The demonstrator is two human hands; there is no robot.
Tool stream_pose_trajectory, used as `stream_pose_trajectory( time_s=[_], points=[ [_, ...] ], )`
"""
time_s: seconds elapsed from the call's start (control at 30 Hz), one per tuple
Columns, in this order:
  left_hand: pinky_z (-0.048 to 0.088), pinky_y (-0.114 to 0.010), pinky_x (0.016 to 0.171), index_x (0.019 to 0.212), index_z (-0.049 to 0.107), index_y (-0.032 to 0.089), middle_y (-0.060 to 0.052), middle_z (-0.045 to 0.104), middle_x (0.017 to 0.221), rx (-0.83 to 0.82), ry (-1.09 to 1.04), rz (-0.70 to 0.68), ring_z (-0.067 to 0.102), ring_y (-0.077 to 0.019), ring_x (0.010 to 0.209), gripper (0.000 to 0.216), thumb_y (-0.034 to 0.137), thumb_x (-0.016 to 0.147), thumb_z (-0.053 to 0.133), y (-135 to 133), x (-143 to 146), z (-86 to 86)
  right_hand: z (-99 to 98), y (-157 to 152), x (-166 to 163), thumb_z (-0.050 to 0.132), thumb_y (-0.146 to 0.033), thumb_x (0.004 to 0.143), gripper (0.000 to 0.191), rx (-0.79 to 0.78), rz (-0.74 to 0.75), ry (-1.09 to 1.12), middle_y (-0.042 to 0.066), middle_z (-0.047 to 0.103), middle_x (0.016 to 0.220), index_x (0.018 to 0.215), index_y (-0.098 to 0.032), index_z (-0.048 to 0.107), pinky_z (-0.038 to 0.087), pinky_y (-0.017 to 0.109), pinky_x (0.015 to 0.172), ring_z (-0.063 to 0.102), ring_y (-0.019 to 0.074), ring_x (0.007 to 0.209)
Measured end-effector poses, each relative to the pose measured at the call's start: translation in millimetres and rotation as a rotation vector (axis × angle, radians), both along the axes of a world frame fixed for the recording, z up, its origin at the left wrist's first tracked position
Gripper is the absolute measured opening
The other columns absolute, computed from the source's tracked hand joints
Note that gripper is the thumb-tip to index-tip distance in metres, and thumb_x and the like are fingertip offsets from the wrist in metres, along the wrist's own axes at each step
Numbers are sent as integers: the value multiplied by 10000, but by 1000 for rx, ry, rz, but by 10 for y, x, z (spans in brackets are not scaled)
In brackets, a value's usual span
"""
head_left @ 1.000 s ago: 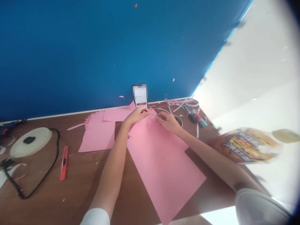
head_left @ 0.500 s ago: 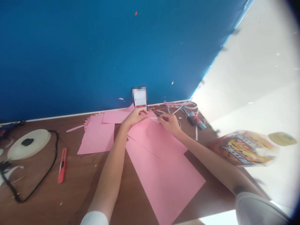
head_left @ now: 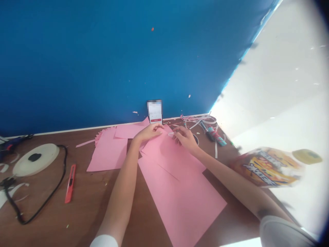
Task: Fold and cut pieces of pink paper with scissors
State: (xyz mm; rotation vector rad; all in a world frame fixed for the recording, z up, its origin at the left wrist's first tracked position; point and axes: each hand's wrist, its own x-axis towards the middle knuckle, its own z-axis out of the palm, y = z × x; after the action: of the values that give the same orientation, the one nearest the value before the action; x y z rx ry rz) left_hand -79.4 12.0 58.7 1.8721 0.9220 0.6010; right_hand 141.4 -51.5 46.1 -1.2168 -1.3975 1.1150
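Note:
My left hand [head_left: 149, 132] rests at the far end of a pink sheet of paper [head_left: 177, 161]; its fingers are bent and its thumb and fingertips press on the sheet. A hand's width to the right, my right hand [head_left: 186, 140] pinches a small whitish strip [head_left: 170, 134] between thumb and fingers, just above the same sheet. Another pink sheet [head_left: 190, 206] lies partly under it, reaching toward me. Left of my forearm lie more pink sheets [head_left: 110, 151], one with a pleated or fringed edge.
A phone [head_left: 155, 116] leans against the blue wall. Curled white and pink strips [head_left: 199, 120] and a teal-and-red tube [head_left: 216, 135] are at the right back. Leftward are a red cutter knife [head_left: 70, 183] and a round white device [head_left: 36, 159] with a black cord. A bottle [head_left: 272, 166] stands right.
My right hand's fingers have loosened and spread a little around the whitish strip. My left hand stays on the sheet. The whole view has tilted slightly, shifting everything a bit lower.

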Motion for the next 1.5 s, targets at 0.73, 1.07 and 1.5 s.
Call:
stream_pose_trajectory(
  time_s=[0.73, 1.07, 1.5],
  points=[
    [425, -325, 911, 904, 576, 201, -41, 629, 1008, 314, -107, 120, 573, -192, 983, 132, 268, 791, 591, -140, 336, 58, 57, -71, -45, 597, -499, 810, 434, -163, 185, 211, 69, 591, 1177, 1178, -271, 562, 436, 191, 422, 660, 198, 880],
    [386, -331, 953, 894, 583, 195, -27, 638, 1000, 213, -39, 157, 572, -208, 995, 170, 325, 786, 602, -94, 215, 70, -177, -8, 43, 483, -292, 880, 343, 478, -85, -602, 124, 620, 1152, 1203, -207, 562, 425, 432, 893, 537, 286, 1074],
    [413, -337, 920, 878, 588, 182, -34, 629, 931, 138, -62, 242, 577, -198, 942, 271, 437, 789, 607, 12, 113, -140, -380, 43, 94, 394, -354, 960, 334, 538, -225, -823, 29, 563, 609, 671, -218, 491, 328, 306, 663, 518, 190, 616]
  ],
)
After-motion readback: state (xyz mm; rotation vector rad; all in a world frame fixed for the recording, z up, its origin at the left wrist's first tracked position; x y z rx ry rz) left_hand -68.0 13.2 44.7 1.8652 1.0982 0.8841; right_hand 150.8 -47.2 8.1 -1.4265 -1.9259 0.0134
